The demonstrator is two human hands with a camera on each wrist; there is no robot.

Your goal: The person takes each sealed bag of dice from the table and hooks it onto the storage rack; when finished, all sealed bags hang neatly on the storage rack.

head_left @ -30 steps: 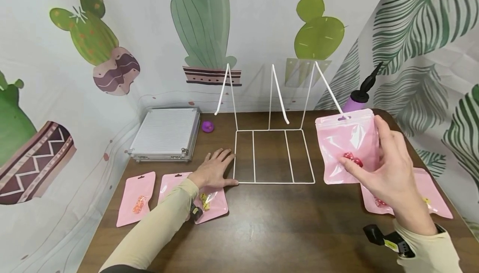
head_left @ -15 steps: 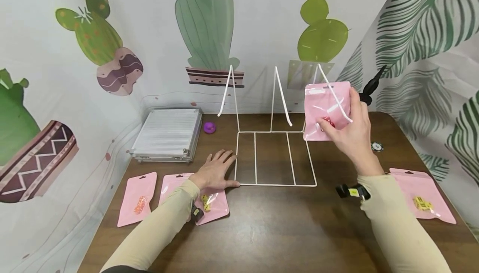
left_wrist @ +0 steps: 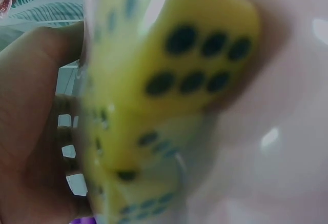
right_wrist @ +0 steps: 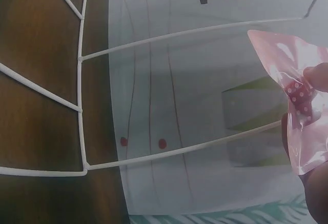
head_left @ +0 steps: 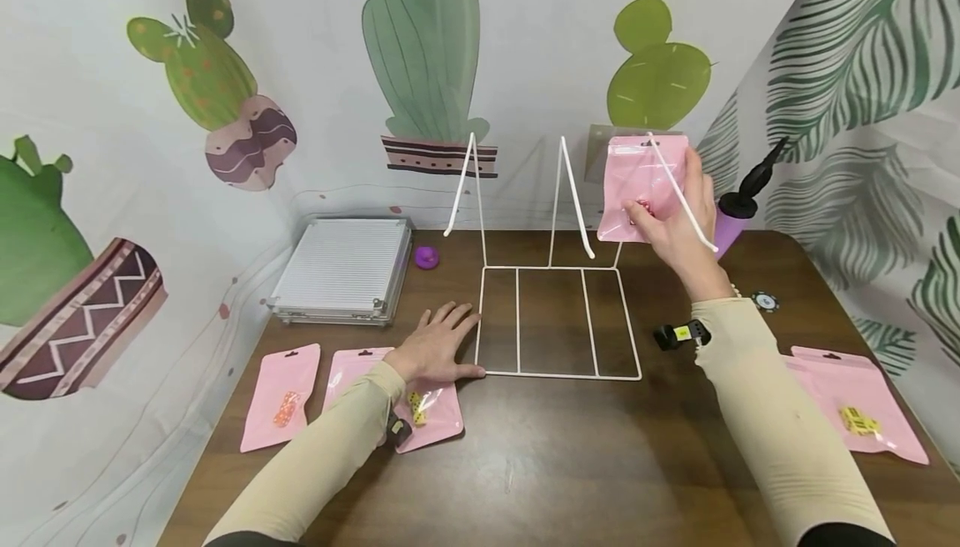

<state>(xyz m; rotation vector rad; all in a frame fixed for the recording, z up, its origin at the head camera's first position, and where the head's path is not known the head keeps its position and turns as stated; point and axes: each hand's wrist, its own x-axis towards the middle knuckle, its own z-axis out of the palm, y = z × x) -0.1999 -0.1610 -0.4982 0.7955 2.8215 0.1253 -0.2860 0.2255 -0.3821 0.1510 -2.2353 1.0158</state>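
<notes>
With the right hand (head_left: 678,243), grips the pink red-dice bag (head_left: 630,172): thumb on the front face over the red dice (head_left: 643,212), other fingers behind the right side. Holds this bag upright, raised over the rear edge of the wooden table (head_left: 525,480), at the right hook (head_left: 678,186) of the 3-hook white wire rack (head_left: 517,322). Right hook across the front of the bag; passage through the hang slot too small to confirm.

With the left hand (head_left: 435,353), rests at the rack base: fingers spread wide, fingertips at the left wire, thumb at the front left corner.

Other items on the table:
- Below the left wrist: left yellow-dice bag (head_left: 442,426).
- Near the left edge: orange-dice bag (head_left: 281,380).
- Near the rear left corner: silver case (head_left: 341,268), with 1 small purple object (head_left: 427,258) just beside.
- Near the right edge: right yellow-dice bag (head_left: 858,393); farther back, poker chip (head_left: 765,302).
- Toward the rear right corner: purple hand pump (head_left: 730,230) with black nozzle.

Behind the rear edge: cactus-print backdrop (head_left: 540,47).
</notes>
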